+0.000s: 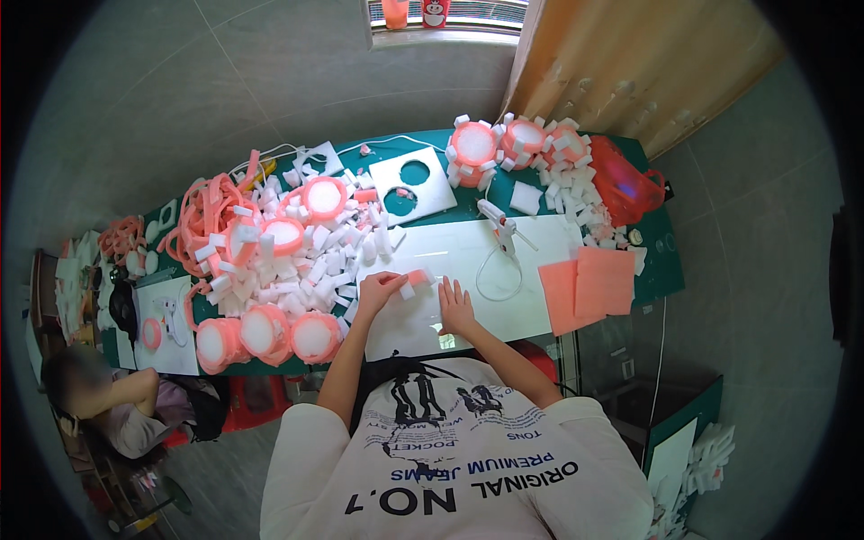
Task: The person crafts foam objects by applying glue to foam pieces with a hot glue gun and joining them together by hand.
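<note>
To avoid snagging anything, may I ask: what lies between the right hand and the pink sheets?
In the head view, a loop of white cord lies on the white board between the right hand and the pink sheets.

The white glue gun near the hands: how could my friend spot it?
On the big green table, find the glossy white board before the person. Beyond the right hand and left of the pink sheets is the glue gun, white, beside a looped cable. Unlike those flat sheets, it's gun-shaped.
</note>
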The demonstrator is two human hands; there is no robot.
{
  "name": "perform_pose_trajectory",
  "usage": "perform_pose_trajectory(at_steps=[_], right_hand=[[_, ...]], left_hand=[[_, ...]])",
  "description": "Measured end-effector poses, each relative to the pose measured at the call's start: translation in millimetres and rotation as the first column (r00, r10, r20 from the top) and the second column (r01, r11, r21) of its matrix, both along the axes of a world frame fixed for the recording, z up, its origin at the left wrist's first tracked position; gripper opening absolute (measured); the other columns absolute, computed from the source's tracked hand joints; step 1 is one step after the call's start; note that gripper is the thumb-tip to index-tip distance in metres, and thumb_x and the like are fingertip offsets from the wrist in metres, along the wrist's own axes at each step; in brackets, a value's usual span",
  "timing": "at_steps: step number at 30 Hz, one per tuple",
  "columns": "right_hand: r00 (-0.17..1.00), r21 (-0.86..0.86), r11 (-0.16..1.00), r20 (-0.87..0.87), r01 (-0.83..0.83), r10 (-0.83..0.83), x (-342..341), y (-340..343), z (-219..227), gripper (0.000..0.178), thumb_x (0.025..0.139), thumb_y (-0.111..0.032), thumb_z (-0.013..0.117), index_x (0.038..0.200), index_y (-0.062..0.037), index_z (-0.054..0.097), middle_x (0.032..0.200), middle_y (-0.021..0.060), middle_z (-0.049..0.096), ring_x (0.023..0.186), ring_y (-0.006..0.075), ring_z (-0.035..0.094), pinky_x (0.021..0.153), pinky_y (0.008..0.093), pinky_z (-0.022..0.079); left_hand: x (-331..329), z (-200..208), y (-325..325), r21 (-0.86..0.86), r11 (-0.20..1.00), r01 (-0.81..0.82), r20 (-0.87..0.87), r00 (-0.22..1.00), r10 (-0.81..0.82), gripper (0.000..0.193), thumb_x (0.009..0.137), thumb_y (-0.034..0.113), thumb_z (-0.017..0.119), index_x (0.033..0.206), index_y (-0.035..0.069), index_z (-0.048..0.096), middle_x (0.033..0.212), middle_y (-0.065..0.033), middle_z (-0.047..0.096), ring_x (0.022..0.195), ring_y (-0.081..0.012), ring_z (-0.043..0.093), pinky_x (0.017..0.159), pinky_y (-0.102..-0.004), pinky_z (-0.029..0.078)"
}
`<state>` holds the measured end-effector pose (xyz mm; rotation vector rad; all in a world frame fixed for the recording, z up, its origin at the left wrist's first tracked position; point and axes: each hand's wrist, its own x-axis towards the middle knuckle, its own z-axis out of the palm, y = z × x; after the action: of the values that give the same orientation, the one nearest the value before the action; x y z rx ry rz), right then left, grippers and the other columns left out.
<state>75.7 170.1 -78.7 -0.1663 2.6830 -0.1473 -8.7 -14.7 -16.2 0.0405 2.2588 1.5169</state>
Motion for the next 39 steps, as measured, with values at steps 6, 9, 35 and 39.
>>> perform_pose_trajectory(at_steps=[6,9,35,39], right_hand=[[0.997,-0.003,1.0,0.071,0.006,-0.005,-2,0,3,0.118,0.048,-0.041,0.076,0.13,0.0014,0.003,0.137,0.0167,-0.004,0.126,0.0354,0.002,0.098,0.0485,0.017],[0.997,-0.023,1.0,0.077,0.007,-0.005,-2,1,2,0.119,0.048,-0.041,0.076,0.13,0.0012,0.001,0.137,0.0163,-0.005,0.126,0.0353,0.002,0.099,0.0488,0.016],[0.996,-0.242,0.97,-0.09,-0.018,-0.004,8,15,4,0.115,0.043,-0.034,0.079,0.129,-0.0002,0.011,0.137,0.0162,0.005,0.125,0.0364,0.01,0.095,0.0523,0.021],[0.991,-0.32,0.947,-0.13,-0.018,-0.025,8,19,-1,0.115,0.041,-0.033,0.08,0.13,-0.003,0.013,0.137,0.0143,0.007,0.125,0.0361,0.011,0.095,0.0524,0.021]], left_hand=[[-2,-5,-1,-0.034,0.999,-0.015,-0.004,1.0,0.015,0.034,0.067,0.036,0.065,0.081,0.005,0.066,0.066,-0.0059,0.062,0.06,-0.0094,0.056,0.056,-0.0216,0.043],[-4,-8,-1,-0.019,1.0,-0.019,-0.014,1.0,0.019,0.035,0.067,0.037,0.065,0.081,0.005,0.066,0.066,-0.0063,0.062,0.06,-0.0097,0.056,0.056,-0.0218,0.043],[4,4,1,-0.039,0.999,-0.008,0.01,1.0,0.009,0.031,0.07,0.032,0.064,0.084,0.003,0.065,0.069,-0.0038,0.062,0.061,-0.0075,0.053,0.057,-0.0201,0.041],[4,3,1,-0.046,0.999,-0.01,-0.012,1.0,0.01,0.031,0.07,0.032,0.064,0.084,0.004,0.065,0.069,-0.0038,0.062,0.062,-0.0075,0.053,0.058,-0.0202,0.041]])
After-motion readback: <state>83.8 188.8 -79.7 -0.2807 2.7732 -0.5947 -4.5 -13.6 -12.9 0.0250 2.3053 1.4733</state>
